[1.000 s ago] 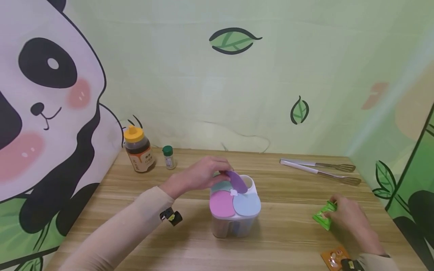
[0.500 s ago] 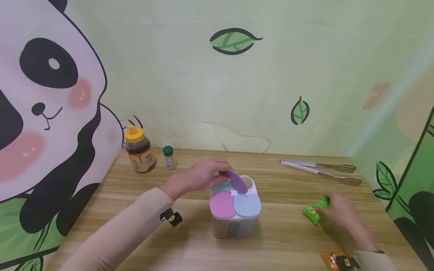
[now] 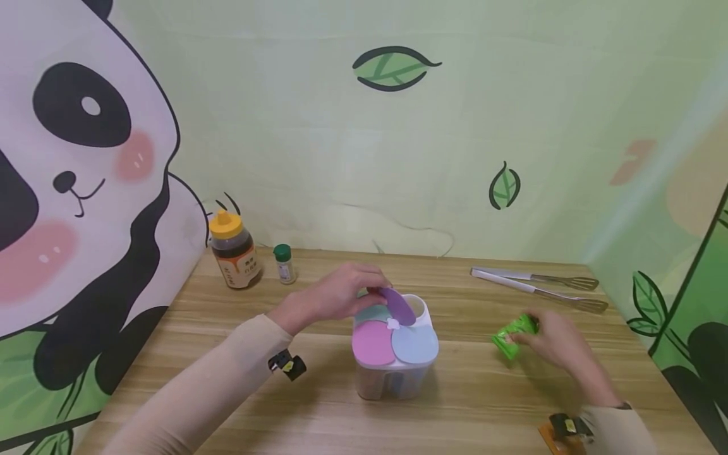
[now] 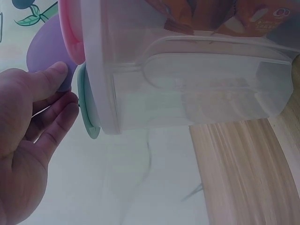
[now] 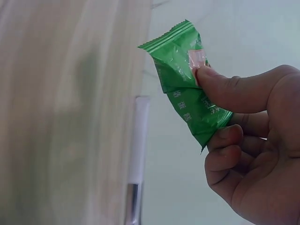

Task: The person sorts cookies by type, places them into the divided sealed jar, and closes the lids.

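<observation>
A clear storage box (image 3: 375, 382) with a white top and petal-shaped lids stands mid-table. My left hand (image 3: 347, 292) pinches its purple lid (image 3: 400, 307) between thumb and fingers and holds it tilted up, baring a round opening (image 3: 418, 306) at the back right. The pink lid (image 3: 372, 343), blue lid (image 3: 415, 344) and teal lid (image 3: 372, 313) lie down flat. Through the box wall, orange packets (image 4: 253, 16) show in the left wrist view. To the right of the box, my right hand (image 3: 560, 344) pinches a green snack packet (image 5: 180, 77) above the table.
A honey bottle (image 3: 236, 262) with a yellow cap and a small green-capped shaker (image 3: 284, 265) stand at the back left. Two whisk-like utensils (image 3: 529, 287) lie at the back right. An orange packet (image 3: 554, 440) lies at the front right, partly behind the right wrist camera.
My right hand has moved left and away from me, carrying the green snack packet nearer the box. The left hand and the raised purple lid have stayed in place.
</observation>
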`<state>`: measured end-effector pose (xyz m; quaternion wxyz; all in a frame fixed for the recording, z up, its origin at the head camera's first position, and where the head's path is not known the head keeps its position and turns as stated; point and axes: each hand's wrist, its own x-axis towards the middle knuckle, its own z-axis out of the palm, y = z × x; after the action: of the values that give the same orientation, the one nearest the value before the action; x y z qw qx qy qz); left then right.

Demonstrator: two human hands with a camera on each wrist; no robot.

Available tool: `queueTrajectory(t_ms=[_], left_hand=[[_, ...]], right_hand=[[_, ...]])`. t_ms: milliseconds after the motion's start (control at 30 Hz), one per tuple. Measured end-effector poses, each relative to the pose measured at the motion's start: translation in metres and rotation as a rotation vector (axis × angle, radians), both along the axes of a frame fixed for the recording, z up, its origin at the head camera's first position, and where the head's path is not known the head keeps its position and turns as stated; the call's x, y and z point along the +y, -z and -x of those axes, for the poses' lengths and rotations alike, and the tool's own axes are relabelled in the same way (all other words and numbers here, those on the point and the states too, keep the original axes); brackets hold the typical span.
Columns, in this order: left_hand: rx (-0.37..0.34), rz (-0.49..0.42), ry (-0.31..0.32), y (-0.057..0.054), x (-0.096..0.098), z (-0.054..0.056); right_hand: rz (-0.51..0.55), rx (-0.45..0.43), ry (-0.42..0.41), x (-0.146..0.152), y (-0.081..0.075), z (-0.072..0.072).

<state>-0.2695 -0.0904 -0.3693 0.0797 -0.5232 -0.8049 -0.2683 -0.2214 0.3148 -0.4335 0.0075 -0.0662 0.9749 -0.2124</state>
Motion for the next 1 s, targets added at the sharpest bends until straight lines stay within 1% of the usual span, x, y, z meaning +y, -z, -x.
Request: queueTrajectory(t_ms=[267, 533, 700, 800, 1000], left_hand=[[-0.004, 0.007, -0.004, 0.000, 0.000, 0.000], [-0.016, 0.001, 0.000, -0.001, -0.001, -0.001], [-0.012, -0.001, 0.003, -0.001, -0.001, -0.001], [-0.014, -0.005, 0.007, -0.001, -0.001, -0.001], [-0.020, -0.010, 0.007, 0.000, -0.002, -0.001]], right_hand=[[0.025, 0.129, -0.035, -0.024, -0.025, 0.000], [0.088, 0.195, -0.070, -0.047, -0.048, 0.000], [0.161, 0.237, -0.095, -0.063, -0.052, 0.000], [0.204, 0.247, -0.117, -0.072, -0.054, 0.000], [0.222, 0.287, -0.133, -0.087, -0.056, 0.000]])
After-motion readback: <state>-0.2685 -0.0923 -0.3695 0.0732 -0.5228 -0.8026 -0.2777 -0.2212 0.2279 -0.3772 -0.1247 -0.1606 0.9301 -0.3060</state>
